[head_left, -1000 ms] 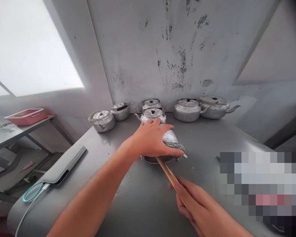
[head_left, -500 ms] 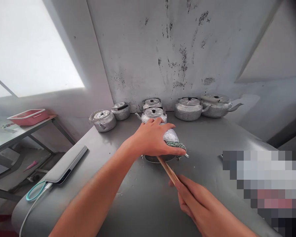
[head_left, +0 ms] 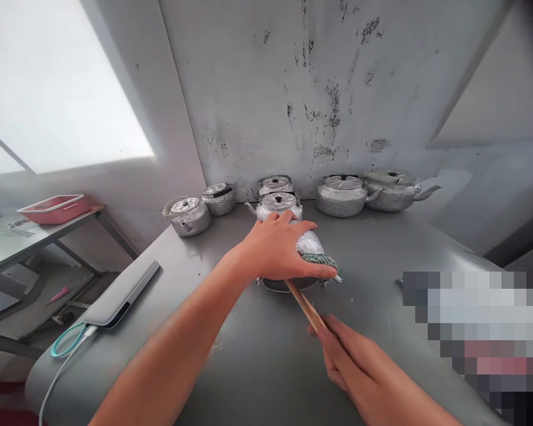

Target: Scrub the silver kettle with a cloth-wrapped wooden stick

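A silver kettle [head_left: 310, 241] lies tipped on its side at the middle of the metal table, its open rim towards me and a green-and-white wrapped handle [head_left: 320, 259] at its right. Over the kettle's body my left hand [head_left: 281, 247] is spread, gripping it with fingers on the far side and thumb near the handle. My right hand [head_left: 344, 349] is closed around a pair of wooden sticks [head_left: 307, 306]. Their far ends go into the kettle's opening, where the tips are hidden.
Several silver kettles stand by the wall, including one [head_left: 278, 203] just beyond my left hand and one [head_left: 341, 195] further right. A grey power bank [head_left: 122, 293] with cables lies left. A pink basket [head_left: 57, 210] sits on a side table.
The whole view has shifted slightly, so things appear a little further right. Both hands keep their grips on the kettle and the sticks.
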### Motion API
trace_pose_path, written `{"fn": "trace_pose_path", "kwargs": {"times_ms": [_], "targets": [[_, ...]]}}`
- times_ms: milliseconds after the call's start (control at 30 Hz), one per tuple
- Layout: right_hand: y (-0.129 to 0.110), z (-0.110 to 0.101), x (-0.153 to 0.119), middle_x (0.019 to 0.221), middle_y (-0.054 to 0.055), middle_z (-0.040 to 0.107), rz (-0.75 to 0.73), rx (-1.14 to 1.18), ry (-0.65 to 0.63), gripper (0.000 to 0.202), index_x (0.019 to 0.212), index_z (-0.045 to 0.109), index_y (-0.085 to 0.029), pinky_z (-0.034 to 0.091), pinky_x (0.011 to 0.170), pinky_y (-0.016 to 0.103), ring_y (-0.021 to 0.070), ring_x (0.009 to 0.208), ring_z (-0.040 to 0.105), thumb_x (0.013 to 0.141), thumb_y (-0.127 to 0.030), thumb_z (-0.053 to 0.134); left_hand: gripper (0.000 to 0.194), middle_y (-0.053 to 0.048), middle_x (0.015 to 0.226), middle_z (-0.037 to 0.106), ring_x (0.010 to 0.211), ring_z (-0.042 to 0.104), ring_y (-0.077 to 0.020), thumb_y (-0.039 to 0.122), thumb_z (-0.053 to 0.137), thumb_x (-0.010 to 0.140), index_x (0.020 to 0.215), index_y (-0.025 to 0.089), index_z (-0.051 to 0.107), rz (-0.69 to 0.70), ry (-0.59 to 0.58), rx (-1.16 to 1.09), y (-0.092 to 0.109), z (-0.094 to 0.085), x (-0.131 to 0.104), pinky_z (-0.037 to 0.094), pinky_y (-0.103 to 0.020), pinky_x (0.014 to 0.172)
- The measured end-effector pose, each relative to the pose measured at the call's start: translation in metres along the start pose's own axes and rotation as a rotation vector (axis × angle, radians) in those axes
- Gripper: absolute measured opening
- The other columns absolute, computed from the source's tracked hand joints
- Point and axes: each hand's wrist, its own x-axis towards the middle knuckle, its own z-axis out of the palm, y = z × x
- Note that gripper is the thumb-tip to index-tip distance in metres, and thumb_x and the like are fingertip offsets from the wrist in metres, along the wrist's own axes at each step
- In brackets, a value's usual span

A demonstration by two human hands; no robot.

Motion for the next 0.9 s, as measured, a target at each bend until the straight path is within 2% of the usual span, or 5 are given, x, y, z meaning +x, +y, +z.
{"fn": "trace_pose_path", "kwargs": {"times_ms": [167,300,700,900], "targets": [[-0.0035,0.0018,-0.0030,0.062,0.001,0.054,-0.009,0.013,0.004,0.039,0.072,0.055,-0.026,0.045,0.061,0.034,0.0211,0.061,0.053,0.089,-0.061,0.050,0.092,-0.009,0.150,0.041,0.138,0.035,-0.0397,0.089,0.046,0.072,0.146,0.035,0.044,-0.004,-0.006,0.003,-0.0006,0.0004,-0.0002,0.036,-0.053,0.107],[-0.0084,0.0061,-0.0065,0.062,0.001,0.053,-0.037,0.059,0.068,0.044,0.070,0.052,-0.026,0.044,0.062,0.036,0.0212,0.059,0.053,0.092,-0.063,0.043,0.092,-0.009,0.149,0.040,0.137,0.036,-0.0398,0.090,0.046,0.072,0.145,0.035,0.045,-0.008,0.000,-0.010,-0.0006,0.0005,-0.0004,0.036,-0.054,0.107],[-0.0063,0.0070,-0.0062,0.058,0.000,0.047,-0.021,0.070,0.057,0.047,0.070,0.050,-0.027,0.044,0.063,0.037,0.0215,0.057,0.050,0.089,-0.069,0.040,0.092,-0.009,0.148,0.042,0.137,0.036,-0.0393,0.090,0.045,0.072,0.145,0.035,0.045,-0.006,0.006,-0.012,-0.0002,0.0005,-0.0007,0.036,-0.053,0.107],[-0.0030,-0.0011,0.0019,0.059,0.000,0.048,0.022,0.026,-0.059,0.043,0.068,0.053,-0.026,0.042,0.057,0.033,0.0197,0.056,0.047,0.083,-0.067,0.053,0.090,-0.009,0.148,0.042,0.137,0.036,-0.0390,0.089,0.046,0.073,0.145,0.034,0.046,-0.001,0.008,0.005,0.0004,0.0005,-0.0005,0.035,-0.052,0.107]]}}
